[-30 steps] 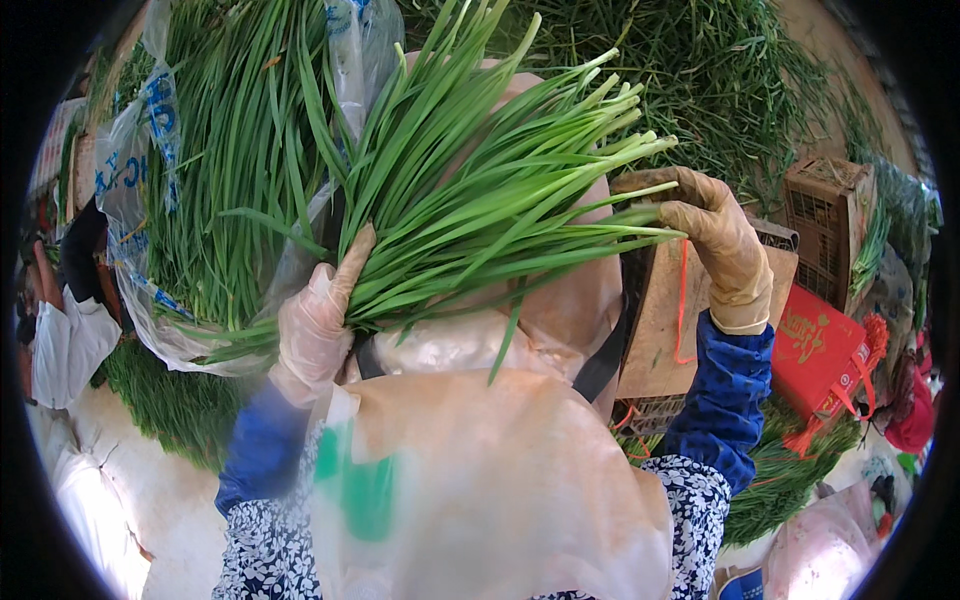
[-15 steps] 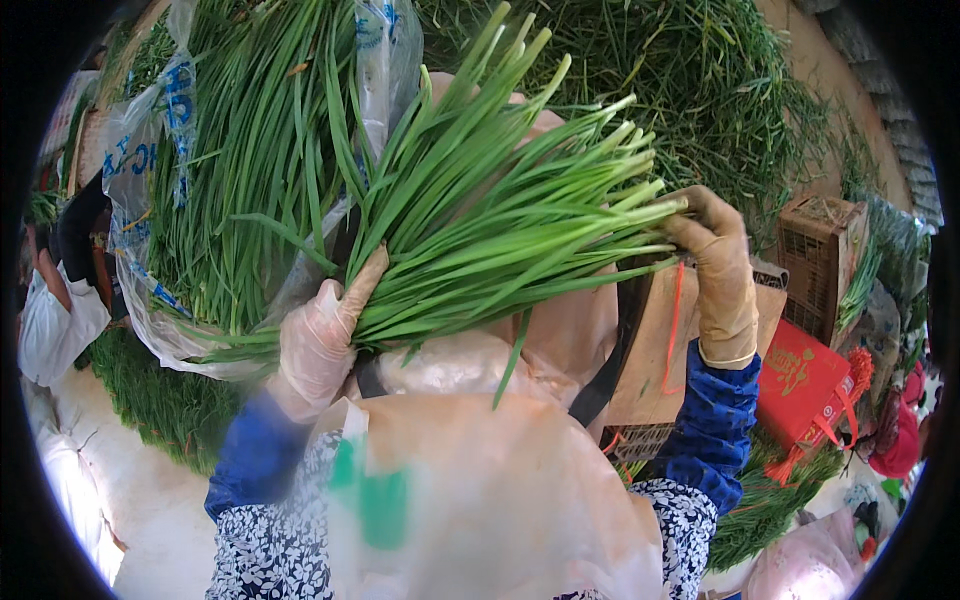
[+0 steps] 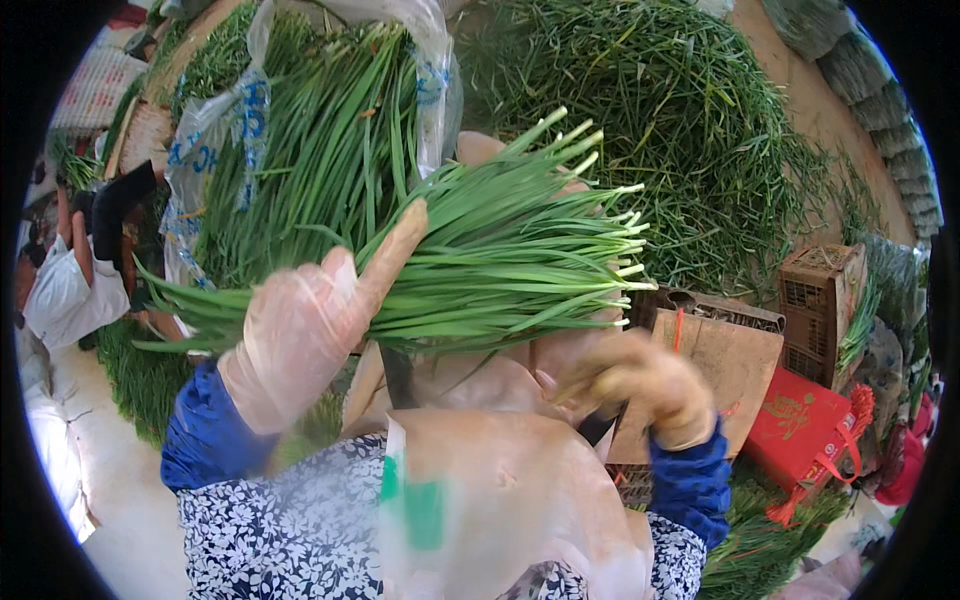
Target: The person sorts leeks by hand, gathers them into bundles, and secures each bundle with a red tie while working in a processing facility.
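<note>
Left fingers [image 3: 398, 245] around green bunch [image 3: 500, 255]

The gloved left hand [image 3: 300, 325] holds a bunch of long green leaves [image 3: 500, 260]. The gloved right hand [image 3: 650, 385] looks blurry, near the bunch's white ends. A clear plastic bag [image 3: 434, 85] has more green leaves [image 3: 320, 150] in it. A red bag [image 3: 800, 425] is beside a brown crate [image 3: 822, 300].

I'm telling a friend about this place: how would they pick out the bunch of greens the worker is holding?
Start at the worker's pinkish apron, bottom centre. Just above it, the gloved left hand grips the bunch of long green leaves. Unlike the tangled heap beyond and the greens in the clear plastic bag, it is in a hand, its pale stem ends pointing right.
</note>
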`<move>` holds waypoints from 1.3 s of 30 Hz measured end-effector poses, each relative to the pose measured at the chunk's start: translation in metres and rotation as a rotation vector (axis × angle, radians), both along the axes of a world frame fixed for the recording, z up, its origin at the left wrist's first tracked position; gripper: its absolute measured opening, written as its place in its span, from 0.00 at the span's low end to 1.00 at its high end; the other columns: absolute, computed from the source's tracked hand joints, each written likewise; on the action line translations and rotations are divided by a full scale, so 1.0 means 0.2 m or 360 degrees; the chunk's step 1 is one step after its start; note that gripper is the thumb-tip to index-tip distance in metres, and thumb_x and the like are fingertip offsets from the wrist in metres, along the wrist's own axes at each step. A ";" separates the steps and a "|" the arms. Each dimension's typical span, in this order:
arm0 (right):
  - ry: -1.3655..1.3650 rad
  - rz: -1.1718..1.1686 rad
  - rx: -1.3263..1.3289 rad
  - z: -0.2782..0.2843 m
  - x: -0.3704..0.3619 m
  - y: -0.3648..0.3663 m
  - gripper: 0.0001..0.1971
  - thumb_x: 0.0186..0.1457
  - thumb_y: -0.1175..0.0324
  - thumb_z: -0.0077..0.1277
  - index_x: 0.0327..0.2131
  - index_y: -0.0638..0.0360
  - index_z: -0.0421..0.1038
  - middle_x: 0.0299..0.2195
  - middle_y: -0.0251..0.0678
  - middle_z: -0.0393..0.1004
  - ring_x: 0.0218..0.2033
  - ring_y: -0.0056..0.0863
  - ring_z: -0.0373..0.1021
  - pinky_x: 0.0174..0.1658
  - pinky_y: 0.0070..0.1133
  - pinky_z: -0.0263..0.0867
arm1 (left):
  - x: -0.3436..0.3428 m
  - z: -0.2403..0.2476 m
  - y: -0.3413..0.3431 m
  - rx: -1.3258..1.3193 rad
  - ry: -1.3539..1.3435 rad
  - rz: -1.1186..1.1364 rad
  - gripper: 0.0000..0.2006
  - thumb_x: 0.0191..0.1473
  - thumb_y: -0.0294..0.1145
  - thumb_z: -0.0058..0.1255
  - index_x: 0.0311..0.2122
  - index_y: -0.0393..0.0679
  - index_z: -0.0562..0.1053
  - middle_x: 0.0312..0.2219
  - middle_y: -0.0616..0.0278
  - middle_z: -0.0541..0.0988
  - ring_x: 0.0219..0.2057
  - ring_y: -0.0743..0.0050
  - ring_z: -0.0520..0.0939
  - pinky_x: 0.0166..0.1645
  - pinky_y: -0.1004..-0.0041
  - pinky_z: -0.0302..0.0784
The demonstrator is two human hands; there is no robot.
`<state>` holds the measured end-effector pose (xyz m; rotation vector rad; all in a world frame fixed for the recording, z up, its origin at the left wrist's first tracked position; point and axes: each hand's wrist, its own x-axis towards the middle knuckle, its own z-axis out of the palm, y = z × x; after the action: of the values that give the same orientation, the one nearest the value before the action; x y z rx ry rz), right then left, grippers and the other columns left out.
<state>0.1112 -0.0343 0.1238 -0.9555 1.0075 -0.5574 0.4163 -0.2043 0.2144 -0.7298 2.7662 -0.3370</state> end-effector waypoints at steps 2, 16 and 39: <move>-0.0319 0.0310 0.0161 0.01 0.19 -0.12 0.30 0.59 0.39 0.43 0.45 0.59 0.75 0.42 0.41 0.75 0.39 0.28 0.73 0.38 0.26 0.72 | -0.11 0.13 -0.06 -0.0008 -0.0006 0.0000 0.42 0.46 0.19 0.46 0.69 0.54 0.51 0.19 0.59 0.65 0.16 0.64 0.74 0.20 0.65 0.71; -0.1473 -0.1723 -0.0509 -0.07 0.22 -0.52 0.45 0.55 0.33 0.44 0.60 0.65 0.57 0.55 0.50 0.67 0.46 0.34 0.70 0.53 0.30 0.67 | -0.64 -0.21 0.24 -0.0567 0.0308 -0.0424 0.28 0.50 0.28 0.44 0.59 0.33 0.65 0.17 0.69 0.63 0.13 0.81 0.67 0.16 0.76 0.61; -0.0945 -0.1680 -0.0301 0.21 0.02 0.15 0.48 0.44 0.62 0.59 0.64 0.72 0.45 0.18 0.35 0.68 0.09 0.17 0.55 0.12 0.15 0.51 | -0.87 -0.53 -0.27 0.2985 0.2294 0.0643 0.33 0.47 0.13 0.46 0.61 0.46 0.64 0.43 0.68 0.73 0.27 0.90 0.72 0.29 0.87 0.72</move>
<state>0.1145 -0.0035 0.1650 -0.2895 0.8551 -1.7230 0.2415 -0.2588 0.1083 -0.8171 1.7969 3.1519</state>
